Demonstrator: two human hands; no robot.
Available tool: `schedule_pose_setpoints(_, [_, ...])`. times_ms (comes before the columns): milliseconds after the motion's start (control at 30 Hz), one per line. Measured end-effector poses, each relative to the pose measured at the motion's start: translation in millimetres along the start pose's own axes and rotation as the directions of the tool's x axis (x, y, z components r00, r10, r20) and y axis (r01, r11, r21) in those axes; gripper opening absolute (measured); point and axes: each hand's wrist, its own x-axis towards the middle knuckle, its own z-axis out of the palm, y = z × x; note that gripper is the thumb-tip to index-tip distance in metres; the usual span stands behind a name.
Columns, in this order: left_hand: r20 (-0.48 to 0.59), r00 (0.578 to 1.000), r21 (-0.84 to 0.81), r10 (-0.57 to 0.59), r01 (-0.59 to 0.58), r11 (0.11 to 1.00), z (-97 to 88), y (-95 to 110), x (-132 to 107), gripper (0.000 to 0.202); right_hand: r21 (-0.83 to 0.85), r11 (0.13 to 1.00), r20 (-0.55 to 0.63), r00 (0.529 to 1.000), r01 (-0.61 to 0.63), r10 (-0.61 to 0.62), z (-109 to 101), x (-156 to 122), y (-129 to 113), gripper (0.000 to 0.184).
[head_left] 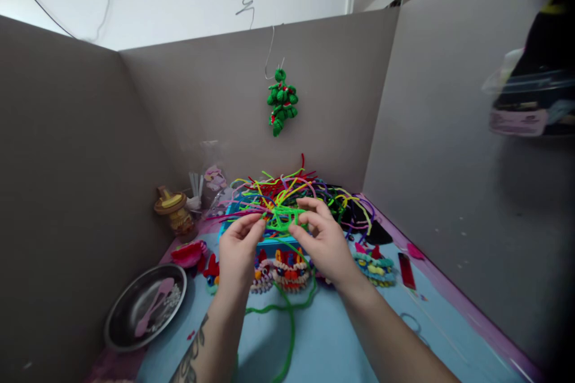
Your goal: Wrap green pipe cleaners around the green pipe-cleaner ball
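Note:
Bright green yarn (284, 218) is bunched in loops between my two hands, above the middle of the table. My left hand (241, 245) is closed in a pinch, thumb against fingertips, at the left end of the bunch. On the other side, my right hand (324, 242) curls its fingers and thumb around the right end of the loops. A loose tail of the same green yarn (291, 335) hangs down and curves across the blue mat. Small knitted animal-face pieces (291, 272) sit in a row behind my wrists, partly hidden.
A blue tray (281, 246) heaped with coloured strands (287, 188) stands behind my hands. To the left are a metal bowl (117, 311) with a pink scoop (155, 306) and a jar (182, 218). A green crocheted ornament (282, 105) hangs from the grey partition (202, 96).

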Motion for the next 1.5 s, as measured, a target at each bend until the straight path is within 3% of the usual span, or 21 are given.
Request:
schedule_pose_setpoints(133, [0.039, 0.998, 0.057, -0.044, 0.042, 0.997, 0.3, 3.6, -1.9, 0.024, 0.053, 0.998, -0.041, 0.998, -0.044, 0.046, -0.4, 1.2, 2.1, 0.015])
schedule_pose_setpoints(367, [0.207, 0.967, 0.037, -0.146, 0.141, 0.989, -3.6, 6.0, -0.4, 0.028, 0.069, 0.997, 0.198, 0.979, 0.025, -0.038, -7.1, 0.6, -3.2, 0.018])
schedule_pose_setpoints(567, [0.077, 0.997, -0.008, -0.005, 0.006, 1.0, 0.6, 0.6, 0.6, 0.025, 0.083, 0.996, 0.126, 0.992, -0.037, 0.026, -3.3, 1.2, -1.0, 0.016])
schedule_pose_setpoints(767, [0.193, 0.971, 0.197, 0.139, -0.177, 0.964, 2.5, 1.8, -6.0, 0.016, 0.143, 0.983, 0.035, 0.993, -0.112, 0.109, -0.5, 1.9, 3.4, 0.018])
schedule_pose_setpoints(867, [0.243, 0.913, 0.366, 0.328, -0.4, 0.84, 0.1, 2.5, -8.0, 0.011, 0.151, 0.981, 0.06, 0.992, -0.12, 0.112, -0.6, 1.4, 2.9, 0.018])
schedule_pose_setpoints(967, [0.316, 0.795, 0.461, 0.517, -0.606, 0.649, -3.0, 3.9, -8.5, 0.006, 0.143, 0.983, 0.088, 0.99, -0.119, 0.107, -0.8, 1.1, 1.5, 0.018])
schedule_pose_setpoints(1033, [0.369, 0.732, 0.48, 0.572, -0.677, 0.557, -4.3, 4.5, -8.8, 0.008, 0.141, 0.983, 0.112, 0.989, -0.115, 0.1, -1.2, 1.1, 0.7, 0.018])
schedule_pose_setpoints(1100, [0.409, 0.704, 0.483, 0.581, -0.707, 0.516, -4.3, 3.6, -9.3, 0.01, 0.144, 0.982, 0.13, 0.987, -0.118, 0.099, -1.6, 1.4, 0.4, 0.018])
schedule_pose_setpoints(1167, [0.402, 0.725, 0.493, 0.559, -0.686, 0.536, -3.5, 1.1, -9.9, 0.011, 0.143, 0.982, 0.135, 0.985, -0.123, 0.104, -1.9, 1.6, 0.2, 0.018])
schedule_pose_setpoints(1300, [0.282, 0.801, 0.515, 0.528, -0.591, 0.622, -2.7, -4.9, -10.4, 0.009, 0.122, 0.987, 0.144, 0.986, -0.102, 0.084, -1.8, 1.3, -1.9, 0.016])
schedule_pose_setpoints(1500, [0.259, 0.786, 0.559, 0.561, -0.596, 0.576, -4.3, -1.0, -10.9, 0.006, 0.113, 0.99, 0.18, 0.981, -0.088, 0.066, -2.0, 0.7, -5.1, 0.015])
